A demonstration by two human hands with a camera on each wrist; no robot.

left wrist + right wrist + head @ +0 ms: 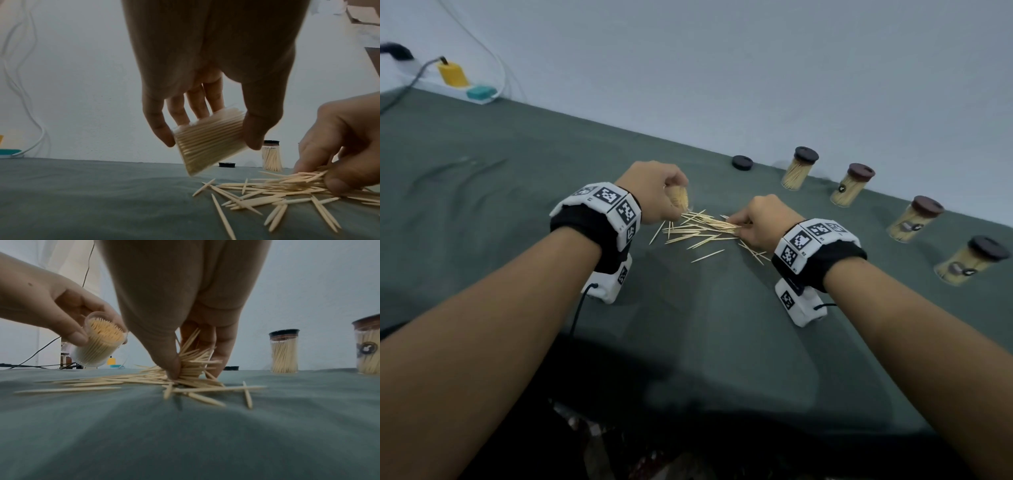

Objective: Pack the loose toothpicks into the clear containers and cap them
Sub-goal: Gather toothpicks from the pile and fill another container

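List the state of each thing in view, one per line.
Left hand: holds the open container, tilted.
Open container: uncapped, nearly full.
Right hand: pinches a bunch from the loose toothpicks.
Loose toothpicks: scattered on the cloth.
Loose cap: lying on the cloth.
Four capped containers: upright, filled.

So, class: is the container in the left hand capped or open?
Open: the clear container shows bare toothpick tips at its mouth; a loose cap lies apart.

Wristband markers point(607, 196) — seemingly no legible text
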